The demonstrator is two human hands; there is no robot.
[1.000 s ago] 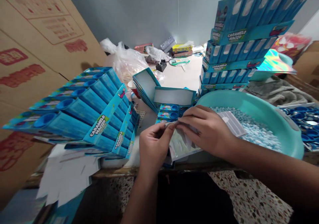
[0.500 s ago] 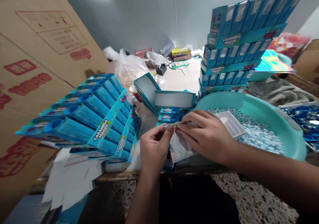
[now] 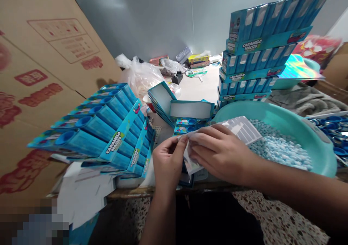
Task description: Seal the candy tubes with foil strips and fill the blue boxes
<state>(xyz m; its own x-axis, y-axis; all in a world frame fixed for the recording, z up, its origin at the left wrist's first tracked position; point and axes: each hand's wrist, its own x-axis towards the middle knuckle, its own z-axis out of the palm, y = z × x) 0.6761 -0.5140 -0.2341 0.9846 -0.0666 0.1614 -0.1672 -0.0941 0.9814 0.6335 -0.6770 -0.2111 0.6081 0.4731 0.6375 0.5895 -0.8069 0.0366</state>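
Between my hands is a thin grey-and-white sticker sheet (image 3: 243, 129), marked with pale label shapes. My right hand (image 3: 225, 154) is closed over its middle, so one end sticks out above the basin and another part shows under the fingers. My left hand (image 3: 169, 161) pinches thumb against forefinger at the sheet's left end; the fingertips of both hands nearly meet, and exactly what lies in the pinch is too small to make out. Just behind the fingers, small blue candy packs (image 3: 185, 121) lie beside an open blue display box (image 3: 191, 109).
To the right a turquoise basin (image 3: 320, 158) holds many pale blue candies (image 3: 288, 152). Behind it rises a tall stack of blue display boxes (image 3: 252, 45). Filled boxes (image 3: 108, 125) lean at the left beside a large carton (image 3: 54, 67). White paper sheets (image 3: 84, 190) overhang the table edge.
The right-hand end of the sticker sheet has swung up and left, and its lower part is now more covered by my right hand. The pinch of my left hand stays much the same.
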